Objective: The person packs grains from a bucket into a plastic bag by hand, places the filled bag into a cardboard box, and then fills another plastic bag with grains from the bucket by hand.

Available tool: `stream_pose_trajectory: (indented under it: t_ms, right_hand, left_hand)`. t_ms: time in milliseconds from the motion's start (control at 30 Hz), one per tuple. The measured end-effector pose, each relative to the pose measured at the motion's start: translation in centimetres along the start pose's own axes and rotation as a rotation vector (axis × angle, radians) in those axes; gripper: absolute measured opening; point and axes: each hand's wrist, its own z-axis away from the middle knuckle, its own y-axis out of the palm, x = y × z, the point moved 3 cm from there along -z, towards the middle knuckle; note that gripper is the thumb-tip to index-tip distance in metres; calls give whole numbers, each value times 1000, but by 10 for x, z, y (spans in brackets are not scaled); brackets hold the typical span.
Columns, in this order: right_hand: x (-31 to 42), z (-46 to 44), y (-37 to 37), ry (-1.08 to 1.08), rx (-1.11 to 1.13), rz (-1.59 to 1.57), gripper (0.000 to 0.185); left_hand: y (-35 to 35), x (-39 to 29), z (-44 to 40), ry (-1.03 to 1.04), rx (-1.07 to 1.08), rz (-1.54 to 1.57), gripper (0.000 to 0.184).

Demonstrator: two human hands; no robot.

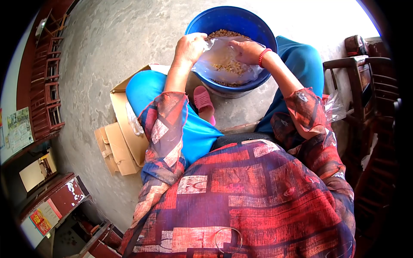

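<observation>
A clear plastic bag (206, 64) is stretched over the mouth of a blue bucket (262, 30), with yellow kernels that look like corn (232, 67) in or under its film. My left hand (190, 48) pinches the bag's edge at the bucket's left rim. On the right side, my right hand (248, 52), with a red beaded bracelet (263, 56) at the wrist, is closed on the plastic; some of its fingertips are hidden in the folds. More kernels (223, 33) lie in the bucket behind the bag.
The bucket stands on the concrete floor between my knees. A flattened cardboard box (124, 146) lies by my left leg. To the right are a wooden chair (355, 69) and a crumpled plastic bag (334, 107). Wooden chairs (47, 77) line the far left.
</observation>
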Motion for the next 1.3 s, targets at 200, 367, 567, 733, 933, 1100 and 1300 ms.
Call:
stream_pose_trajectory:
  t_ms: [200, 367, 567, 733, 933, 1100, 1300]
  right_hand:
    - [3, 2, 3, 61, 65, 2, 53]
    - [-1, -2, 10, 8, 104, 33, 56]
    - [2, 1, 7, 47, 160, 45, 48]
    - [0, 0, 8, 32, 165, 76, 44]
    - [1, -2, 8, 46, 243, 61, 42]
    - [11, 8, -3, 81, 225, 32, 43]
    - [13, 5, -2, 18, 182, 81, 45]
  left_hand:
    - [10, 5, 4, 154, -126, -330, 27]
    - [14, 13, 0, 165, -31, -274, 21]
    - [20, 9, 4, 152, 0, -312, 23]
    - [27, 8, 8, 67, 281, -427, 28]
    - [45, -2, 15, 153, 590, 87, 26]
    - [34, -7, 13, 192, 347, 95, 27]
    - [26, 16, -3, 186, 36, -269, 20]
